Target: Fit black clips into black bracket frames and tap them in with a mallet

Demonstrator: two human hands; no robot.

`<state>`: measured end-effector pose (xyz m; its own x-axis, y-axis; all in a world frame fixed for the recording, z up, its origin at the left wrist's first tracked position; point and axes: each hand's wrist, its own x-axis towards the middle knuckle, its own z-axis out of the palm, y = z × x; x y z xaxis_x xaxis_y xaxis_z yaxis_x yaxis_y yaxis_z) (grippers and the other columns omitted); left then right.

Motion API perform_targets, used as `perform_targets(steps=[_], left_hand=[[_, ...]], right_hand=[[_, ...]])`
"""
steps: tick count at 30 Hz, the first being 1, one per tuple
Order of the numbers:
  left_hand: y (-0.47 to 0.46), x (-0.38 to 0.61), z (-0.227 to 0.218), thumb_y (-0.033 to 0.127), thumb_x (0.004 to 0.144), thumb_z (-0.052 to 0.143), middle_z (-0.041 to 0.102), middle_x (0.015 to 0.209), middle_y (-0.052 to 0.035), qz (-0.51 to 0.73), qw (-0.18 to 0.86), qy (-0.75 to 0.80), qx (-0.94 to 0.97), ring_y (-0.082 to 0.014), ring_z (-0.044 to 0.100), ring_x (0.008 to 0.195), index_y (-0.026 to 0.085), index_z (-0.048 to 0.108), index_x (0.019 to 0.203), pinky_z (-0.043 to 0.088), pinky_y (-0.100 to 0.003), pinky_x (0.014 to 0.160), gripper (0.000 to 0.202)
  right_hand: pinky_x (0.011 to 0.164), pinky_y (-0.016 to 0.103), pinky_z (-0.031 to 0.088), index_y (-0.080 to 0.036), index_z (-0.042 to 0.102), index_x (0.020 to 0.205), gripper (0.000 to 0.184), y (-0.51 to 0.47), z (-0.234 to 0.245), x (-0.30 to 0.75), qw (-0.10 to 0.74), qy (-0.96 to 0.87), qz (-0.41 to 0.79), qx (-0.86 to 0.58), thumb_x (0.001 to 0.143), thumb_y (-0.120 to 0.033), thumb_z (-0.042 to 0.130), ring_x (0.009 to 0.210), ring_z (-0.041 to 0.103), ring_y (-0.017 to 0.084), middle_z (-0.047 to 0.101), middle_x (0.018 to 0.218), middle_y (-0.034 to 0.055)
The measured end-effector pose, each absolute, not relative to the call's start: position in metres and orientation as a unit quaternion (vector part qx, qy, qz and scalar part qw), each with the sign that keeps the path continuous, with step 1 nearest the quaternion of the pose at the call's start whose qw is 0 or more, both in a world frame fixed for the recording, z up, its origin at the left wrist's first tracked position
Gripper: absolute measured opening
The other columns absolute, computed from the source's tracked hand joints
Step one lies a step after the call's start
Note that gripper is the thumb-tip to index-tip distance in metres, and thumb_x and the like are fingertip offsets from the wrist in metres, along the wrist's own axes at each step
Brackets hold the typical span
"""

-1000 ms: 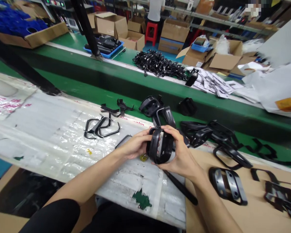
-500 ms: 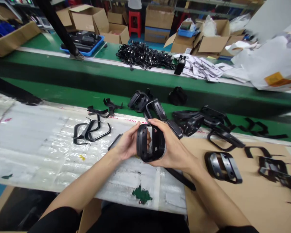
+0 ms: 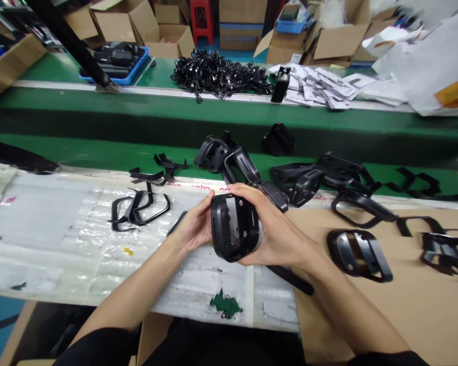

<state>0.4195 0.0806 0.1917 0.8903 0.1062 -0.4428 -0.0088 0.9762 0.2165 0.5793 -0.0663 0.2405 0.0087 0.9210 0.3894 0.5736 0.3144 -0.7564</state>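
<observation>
item, held: one black frame [image 3: 245, 223], round-cornered, with a wide gap through its middle; raised over the near middle of the worktop [image 3: 72, 249], between our two hands.

right hand [image 3: 273, 229]: fingers bent round the frame's right side, pinching it at the far and near edges.

left hand [image 3: 196, 223]: thumb just beside the frame's far left corner; the other fingers are mostly hidden, so we cannot tell whether they press.

risks, as we judge them: the frame may twist or slip, since the right hand seems to carry most of the hold and the surface looks smooth; its thin walls may flex if we squeeze hard across the gap; our right forearm may snag the dark strip [image 3: 292, 279] beneath it, one end of which we cannot see.

surroundings: hooked black pieces [image 3: 137, 208], tangled, to the left; two overlapping frames [image 3: 241, 168] just beyond our hands, blocking the straight way to the far side; a jumble of black parts [image 3: 303, 185] farther right; a pierced frame [image 3: 361, 254] lying on the cardboard sheet [image 3: 328, 325], crowding the right; a ragged green patch [image 3: 226, 304] near us; a cable heap [image 3: 217, 76] and scattered leaflets [image 3: 316, 86] at the far side, beyond the green ledge [image 3: 145, 114].
</observation>
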Motion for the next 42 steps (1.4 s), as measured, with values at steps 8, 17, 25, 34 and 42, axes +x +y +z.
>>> perform_targets(steps=[8, 17, 25, 34, 42], left_hand=[[0.078, 0.423, 0.196, 0.045, 0.093, 0.077, 0.060, 0.065, -0.0004, 0.018, 0.972, 0.203, 0.114, -0.0120, 0.056, 0.052, 0.012, 0.067, 0.079, 0.050, -0.023, 0.050, 0.037], [0.074, 0.422, 0.203, 0.038, 0.083, 0.088, 0.055, 0.062, 0.0031, 0.043, 0.962, 0.222, 0.156, -0.0100, 0.048, 0.051, 0.012, 0.070, 0.088, 0.046, -0.022, 0.049, 0.032], [0.063, 0.427, 0.207, 0.038, 0.073, 0.093, 0.047, 0.058, 0.0055, 0.031, 0.948, 0.245, 0.202, -0.0085, 0.042, 0.047, 0.012, 0.068, 0.086, 0.041, -0.019, 0.043, 0.038], [0.054, 0.429, 0.206, 0.044, 0.075, 0.091, 0.066, 0.070, -0.0049, 0.052, 0.920, 0.265, 0.284, -0.0169, 0.063, 0.059, 0.013, 0.068, 0.085, 0.057, -0.026, 0.055, 0.040], [0.063, 0.429, 0.207, 0.017, 0.090, 0.071, 0.050, 0.060, 0.0024, 0.022, 0.947, 0.286, 0.146, -0.0082, 0.046, 0.045, 0.012, 0.062, 0.073, 0.045, -0.017, 0.042, 0.020]], right_hand=[[0.128, 0.049, 0.039, -0.024, 0.029, 0.161, 0.106, -0.067, 0.244, 0.580, 0.432, -0.675, 0.192, -0.566, 0.074, -0.024, 0.091, 0.154, 0.040, 0.032, 0.044, 0.162, 0.0171], [0.132, 0.047, 0.034, -0.020, 0.028, 0.163, 0.109, -0.069, 0.246, 0.580, 0.407, -0.680, 0.188, -0.580, 0.075, -0.027, 0.094, 0.159, 0.032, 0.030, 0.037, 0.166, 0.0191], [0.114, 0.040, 0.053, -0.023, 0.059, 0.144, 0.043, -0.071, 0.252, 0.584, 0.454, -0.601, 0.211, -0.623, 0.102, -0.025, 0.068, 0.131, 0.065, 0.024, 0.068, 0.142, 0.0088], [0.095, 0.034, 0.058, -0.023, 0.076, 0.112, 0.019, -0.064, 0.241, 0.583, 0.485, -0.567, 0.193, -0.637, 0.101, -0.013, 0.065, 0.104, 0.074, 0.021, 0.079, 0.111, 0.0038], [0.093, 0.033, 0.055, -0.020, 0.077, 0.111, 0.016, -0.058, 0.233, 0.576, 0.555, -0.530, 0.215, -0.604, 0.106, -0.030, 0.066, 0.102, 0.071, 0.020, 0.076, 0.110, 0.0067]])
